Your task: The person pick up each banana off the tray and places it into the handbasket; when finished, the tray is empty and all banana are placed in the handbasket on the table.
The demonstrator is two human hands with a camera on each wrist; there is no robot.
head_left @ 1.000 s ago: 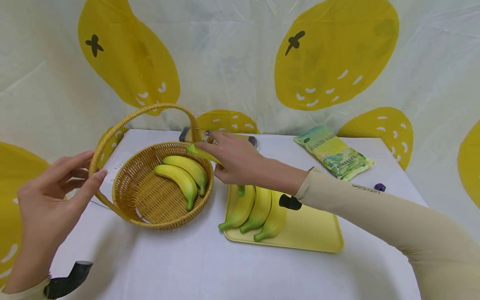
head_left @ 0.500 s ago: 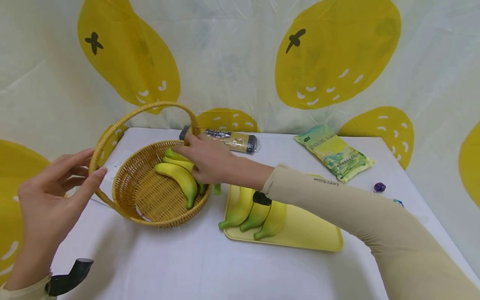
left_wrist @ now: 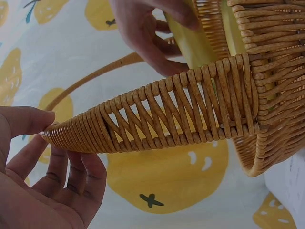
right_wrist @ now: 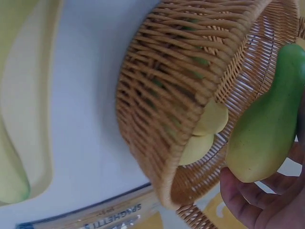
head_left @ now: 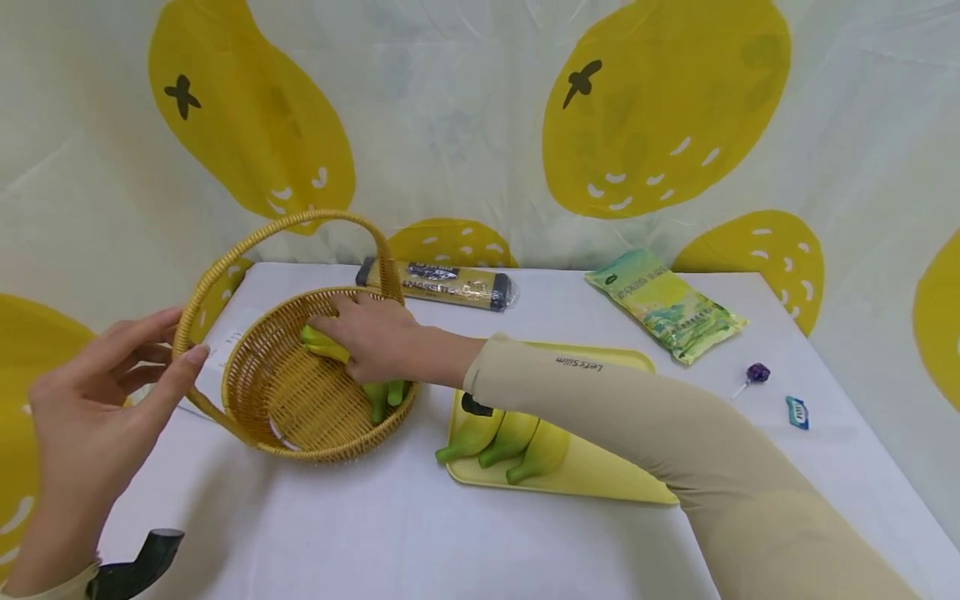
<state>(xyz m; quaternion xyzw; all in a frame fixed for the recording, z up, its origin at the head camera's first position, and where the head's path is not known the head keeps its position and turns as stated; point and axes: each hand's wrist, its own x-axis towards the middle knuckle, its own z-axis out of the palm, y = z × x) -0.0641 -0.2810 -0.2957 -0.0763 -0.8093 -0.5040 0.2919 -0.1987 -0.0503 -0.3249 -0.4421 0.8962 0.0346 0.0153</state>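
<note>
My left hand (head_left: 93,408) pinches the handle (head_left: 225,265) of a round wicker basket (head_left: 315,456) between thumb and fingers. In the left wrist view the thumb and index fingertip meet on the handle's edge. My right hand (head_left: 384,337) is inside the handle's arch, over the basket, and grips a banana (right_wrist: 264,131) that is green toward its stem. Two other bananas (right_wrist: 212,119) lie in the basket, partly hidden by the hand and the wicker. Three bananas (head_left: 542,457) lie side by side on a yellow tray (head_left: 615,485), partly covered by my right sleeve.
Behind the basket lies a spaghetti packet (head_left: 453,287). A green and yellow bag (head_left: 667,307) is at the back right, with a purple lollipop (head_left: 757,372) and a small blue packet (head_left: 798,412) nearer. White paper (head_left: 228,340) sits left of the basket.
My right hand has carried the banana leftward, from the basket's right rim to over its inside. The left hand stays on the handle, and the basket has hardly moved.
</note>
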